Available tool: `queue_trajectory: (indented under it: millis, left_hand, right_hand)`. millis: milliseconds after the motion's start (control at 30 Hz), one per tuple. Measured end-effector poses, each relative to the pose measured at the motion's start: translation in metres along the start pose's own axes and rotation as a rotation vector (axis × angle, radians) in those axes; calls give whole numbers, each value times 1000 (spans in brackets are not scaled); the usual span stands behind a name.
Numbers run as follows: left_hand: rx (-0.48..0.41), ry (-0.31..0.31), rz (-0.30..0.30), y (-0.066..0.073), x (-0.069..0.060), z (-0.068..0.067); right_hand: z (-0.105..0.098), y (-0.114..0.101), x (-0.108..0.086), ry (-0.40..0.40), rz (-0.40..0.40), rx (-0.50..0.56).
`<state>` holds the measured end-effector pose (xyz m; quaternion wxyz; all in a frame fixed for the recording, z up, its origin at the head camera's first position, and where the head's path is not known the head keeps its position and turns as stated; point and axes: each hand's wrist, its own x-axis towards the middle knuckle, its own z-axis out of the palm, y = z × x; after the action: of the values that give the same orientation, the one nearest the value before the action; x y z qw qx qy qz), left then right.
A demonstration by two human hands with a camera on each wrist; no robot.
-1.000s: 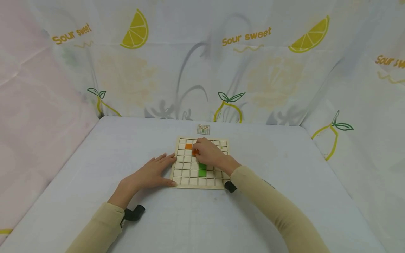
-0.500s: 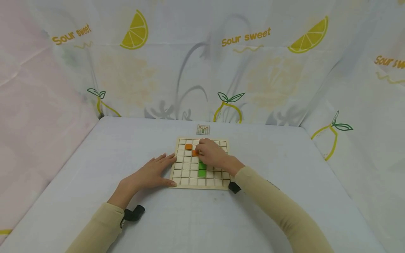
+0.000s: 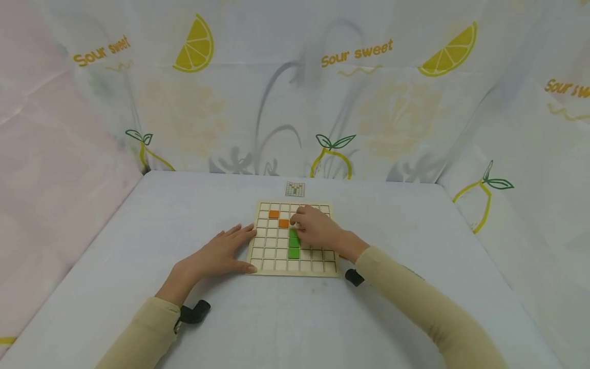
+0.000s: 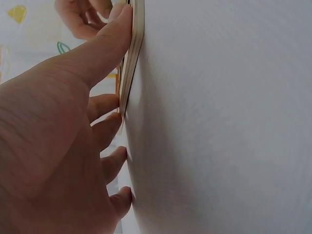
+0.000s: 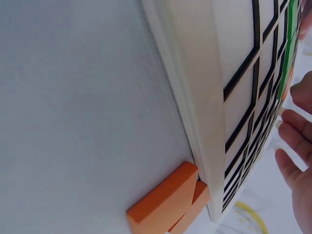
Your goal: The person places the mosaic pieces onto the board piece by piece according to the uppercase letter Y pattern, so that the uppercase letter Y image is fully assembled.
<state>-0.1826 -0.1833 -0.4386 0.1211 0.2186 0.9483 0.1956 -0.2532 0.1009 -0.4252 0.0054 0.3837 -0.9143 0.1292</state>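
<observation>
A wooden grid board (image 3: 281, 273) lies on the table. On it sit two orange tiles, one at the upper left (image 3: 274, 214) and one nearer the middle (image 3: 283, 223), plus a column of green tiles (image 3: 293, 253). My left hand (image 3: 216, 254) rests along the board's left edge, fingers spread and thumb at the near corner. Over the upper middle of the board is my right hand (image 3: 318, 228), partly covering cells and the top green tile. In the right wrist view its fingers (image 5: 292, 170) are loosely bent, with nothing visible between them.
Beyond the board lies a small pattern card (image 3: 295, 189). Two orange blocks (image 5: 163, 202) lie against the board's edge in the right wrist view; the right arm hides them from the head view. A printed cloth (image 3: 258, 102) hangs behind the white table (image 3: 295, 323).
My right hand first had its fingers on the second orange tile, then released it and drew back to the right. That tile now lies uncovered in its cell. The left hand stays put.
</observation>
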Motion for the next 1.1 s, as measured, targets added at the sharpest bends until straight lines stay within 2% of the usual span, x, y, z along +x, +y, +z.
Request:
queue_trajectory:
  millis: [233, 533, 1100]
  left_hand:
    - [2, 7, 8, 1, 0, 0]
    - [7, 3, -2, -1, 1, 0]
    - [3, 16, 15, -1, 1, 0]
  right_hand:
    - [-3, 3, -9, -11, -4, -39]
    - [-5, 16, -22, -17, 36, -47]
    - [-12, 33, -50, 32, 25, -58]
